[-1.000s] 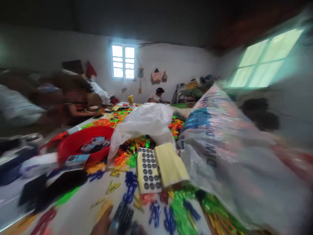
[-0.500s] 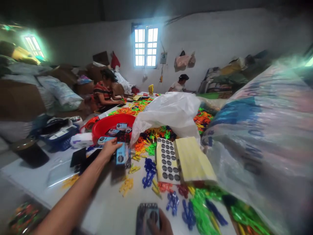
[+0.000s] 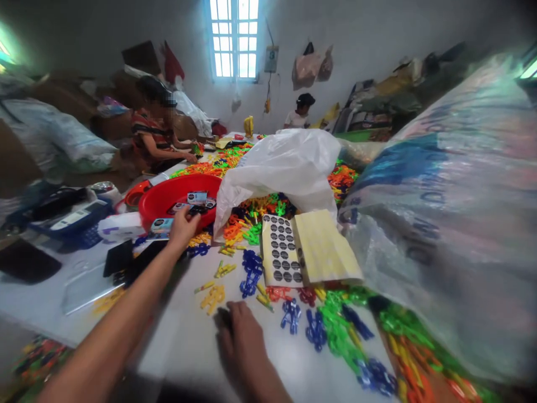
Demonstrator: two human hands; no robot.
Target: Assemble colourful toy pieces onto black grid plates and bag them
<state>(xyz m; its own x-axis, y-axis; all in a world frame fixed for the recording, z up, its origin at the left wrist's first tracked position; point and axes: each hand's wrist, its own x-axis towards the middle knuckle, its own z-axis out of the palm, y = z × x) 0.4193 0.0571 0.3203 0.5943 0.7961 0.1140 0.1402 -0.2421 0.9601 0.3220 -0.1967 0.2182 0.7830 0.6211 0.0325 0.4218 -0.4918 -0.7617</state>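
My left hand (image 3: 184, 226) reaches over the near rim of the red basin (image 3: 151, 193), its fingers bent around a dark item that is mostly hidden. Light-blue and black printed packs, one of them in clear sight (image 3: 197, 197), lie in the basin. Another blue pack (image 3: 161, 226) sits at its near edge. On the white tabletop, my right hand (image 3: 243, 330) rests empty with fingers slightly curled and apart, just below some yellow plastic pieces (image 3: 213, 299). Beyond it lies a sheet of round black stickers (image 3: 283, 252) beside a yellowish backing sheet (image 3: 328, 246).
A white plastic bag (image 3: 285, 162) covers part of a colourful heap. One large filled sack (image 3: 444, 224) stands on the right. Blue basket (image 3: 84, 226) and dark cup (image 3: 27, 260) are at left. Two people sit farther back. Blue and green pieces (image 3: 344, 324) lie at front right.
The view has shifted. My left hand has moved to the basin, and the blue pack once at its fingers no longer shows there. My right hand no longer holds its pack.
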